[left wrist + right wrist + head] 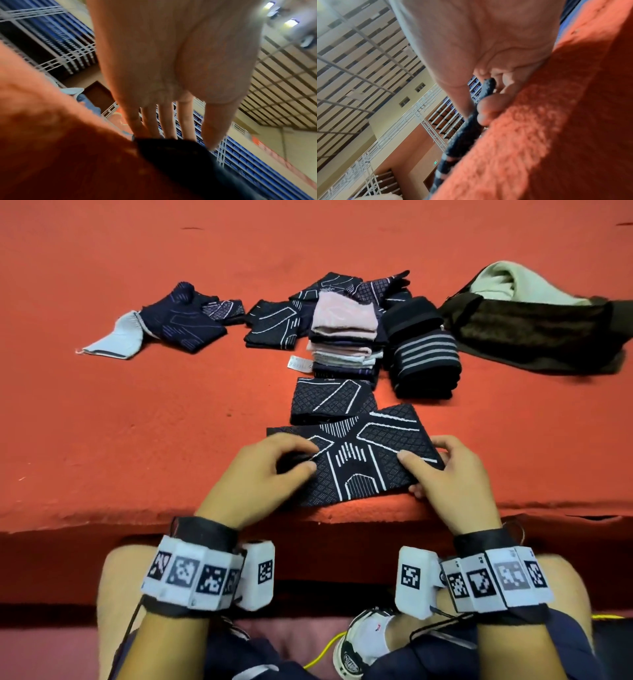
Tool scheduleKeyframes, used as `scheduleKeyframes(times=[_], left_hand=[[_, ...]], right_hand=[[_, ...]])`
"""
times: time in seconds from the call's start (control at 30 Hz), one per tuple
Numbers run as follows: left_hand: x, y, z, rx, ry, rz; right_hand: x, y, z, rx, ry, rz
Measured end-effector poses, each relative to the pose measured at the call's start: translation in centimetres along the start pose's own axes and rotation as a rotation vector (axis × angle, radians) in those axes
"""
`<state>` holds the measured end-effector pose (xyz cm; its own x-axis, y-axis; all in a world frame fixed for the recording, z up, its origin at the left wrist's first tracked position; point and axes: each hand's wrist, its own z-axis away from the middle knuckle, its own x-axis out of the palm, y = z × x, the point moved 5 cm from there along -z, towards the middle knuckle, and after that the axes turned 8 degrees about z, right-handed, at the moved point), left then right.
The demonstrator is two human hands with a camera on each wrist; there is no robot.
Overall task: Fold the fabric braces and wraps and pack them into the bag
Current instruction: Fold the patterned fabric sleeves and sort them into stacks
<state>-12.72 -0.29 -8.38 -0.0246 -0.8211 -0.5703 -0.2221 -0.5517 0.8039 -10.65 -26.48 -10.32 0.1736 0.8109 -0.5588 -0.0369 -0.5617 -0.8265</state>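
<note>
So right now a patterned brace (356,460) is lying flat at the near edge of the red surface (137,422), long axis running left to right, its far side tilted a bit up to the right. Both hands are on its ends. The left hand (263,474) sits on the left end with thumb and fingers curled onto the fabric, looks like a pinch. The right hand (452,474) has the right end; in the right wrist view the dark edge runs between thumb and fingers (489,106), so that grip is clearly closed on it. My guess is holding both ends keeps it stretched flat and square so one end can go over the other for a clean fold.

Just beyond it lies a folded brace (330,400), then a stack (342,337) of folded pieces and a striped wrap (424,354) beside it. Two loose braces (185,316) are still off to the left. The bag (534,326) sits far right, mouth open, something pale inside.
</note>
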Motion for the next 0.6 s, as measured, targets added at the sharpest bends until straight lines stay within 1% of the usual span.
scheduleKeyframes(times=[0.03,0.17,0.27,0.33,0.47,0.53,0.6], left_hand=[[0.7,0.3,0.2,0.021,-0.033,-0.082],[4.7,1.6,0.5,0.069,-0.205,-0.355],[6.5,2.0,0.8,0.111,-0.253,-0.475],[6.6,2.0,0.9,0.13,-0.268,-0.477],[5.4,1.9,0.5,0.162,-0.293,-0.367],[4.9,1.6,0.2,0.169,-0.296,-0.348],[4.8,1.4,0.2,0.182,-0.298,-0.356]], right_hand=[[0.0,-0.1,0.1,0.001,-0.006,-0.013],[0.5,-1.0,1.0,-0.064,-0.051,0.097],[-0.2,-1.4,1.6,-0.08,-0.004,0.092],[-0.8,-1.6,2.0,-0.085,0.022,0.098],[-1.4,-2.3,2.8,-0.106,0.078,0.157],[-1.3,-2.0,2.9,-0.085,0.099,0.19],[-0.8,-1.7,2.8,-0.06,0.09,0.247]])
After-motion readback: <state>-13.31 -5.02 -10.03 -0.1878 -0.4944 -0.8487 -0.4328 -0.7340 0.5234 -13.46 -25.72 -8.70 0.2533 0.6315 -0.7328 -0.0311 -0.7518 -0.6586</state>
